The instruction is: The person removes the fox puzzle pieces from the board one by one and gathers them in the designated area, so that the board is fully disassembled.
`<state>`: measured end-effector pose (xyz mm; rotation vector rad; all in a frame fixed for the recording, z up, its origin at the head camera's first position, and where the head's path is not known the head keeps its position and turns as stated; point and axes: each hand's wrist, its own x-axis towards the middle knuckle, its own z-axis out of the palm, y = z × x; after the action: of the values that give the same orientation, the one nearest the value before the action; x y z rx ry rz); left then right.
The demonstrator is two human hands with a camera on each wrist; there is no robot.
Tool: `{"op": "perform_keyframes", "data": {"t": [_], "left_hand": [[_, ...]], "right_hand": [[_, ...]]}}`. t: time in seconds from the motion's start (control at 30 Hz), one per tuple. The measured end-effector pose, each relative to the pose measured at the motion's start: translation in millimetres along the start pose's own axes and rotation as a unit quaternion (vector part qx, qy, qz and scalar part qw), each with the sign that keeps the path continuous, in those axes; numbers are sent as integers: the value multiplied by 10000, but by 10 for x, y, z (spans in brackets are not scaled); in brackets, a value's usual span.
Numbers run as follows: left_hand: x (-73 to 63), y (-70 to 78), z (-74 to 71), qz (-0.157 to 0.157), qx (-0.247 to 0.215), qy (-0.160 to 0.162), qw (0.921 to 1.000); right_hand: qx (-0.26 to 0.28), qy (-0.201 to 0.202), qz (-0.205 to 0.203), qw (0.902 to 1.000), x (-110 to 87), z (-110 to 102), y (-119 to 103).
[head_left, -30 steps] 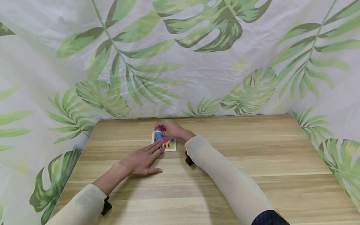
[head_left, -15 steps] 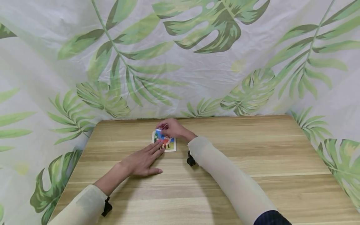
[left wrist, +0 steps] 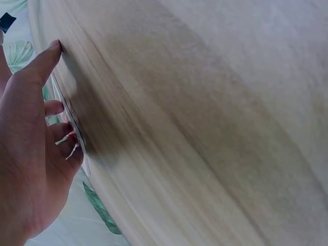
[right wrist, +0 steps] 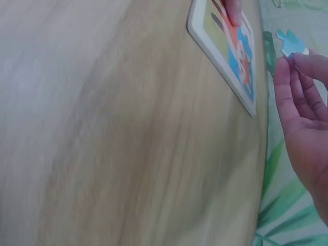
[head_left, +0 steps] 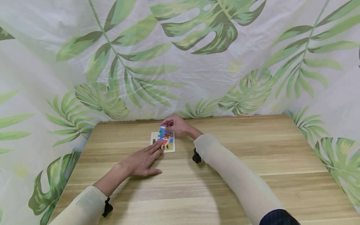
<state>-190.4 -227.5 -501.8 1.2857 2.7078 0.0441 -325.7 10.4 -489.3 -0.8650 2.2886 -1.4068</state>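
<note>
The right hand (head_left: 177,125) holds a blue jigsaw piece (right wrist: 293,43) pinched between thumb and fingertips; the left hand (head_left: 140,161) is spread, its fingers extended onto the fox jigsaw board (head_left: 168,146), its thumb apart from them

Possible faults: the pinch appears to cover only one end of the piece, so a relaxed or twisted grip could drop it; the far edge of the wood-grain table (head_left: 239,150) is near the right hand, so a dropped piece might slip behind it; no fixture is visible on the board, so uneven pressure or early release by the left hand may let it slide; a low pass of the piece over the board might catch and dislodge neighbouring pieces

Location: the piece is raised and tilted, clear of the board in the right wrist view; the board lies on the table, its near left part under the left fingers, its far edge just below the right hand; a pale bare area shows at its far left; a leaf-print curtain (head_left: 194,78) hangs behind the table
</note>
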Motion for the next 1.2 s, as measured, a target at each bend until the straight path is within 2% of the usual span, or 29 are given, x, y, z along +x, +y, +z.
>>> {"op": "perform_keyframes", "data": {"t": [0.17, 0.43, 1.0, 1.2], "left_hand": [[0, 16, -22, -68, -35, -77, 9999], [6, 22, -20, -151, -98, -202, 9996], [2, 34, 6, -102, 38, -57, 9999], [-1, 27, 31, -100, 76, -25, 9999]], "right_hand": [[-104, -129, -41, 9999, -67, -102, -20], [76, -303, -33, 9995, -216, -253, 4], [-75, -425, 233, 9988, -510, -561, 129], [55, -370, 376, 9986, -612, -659, 216]]}}
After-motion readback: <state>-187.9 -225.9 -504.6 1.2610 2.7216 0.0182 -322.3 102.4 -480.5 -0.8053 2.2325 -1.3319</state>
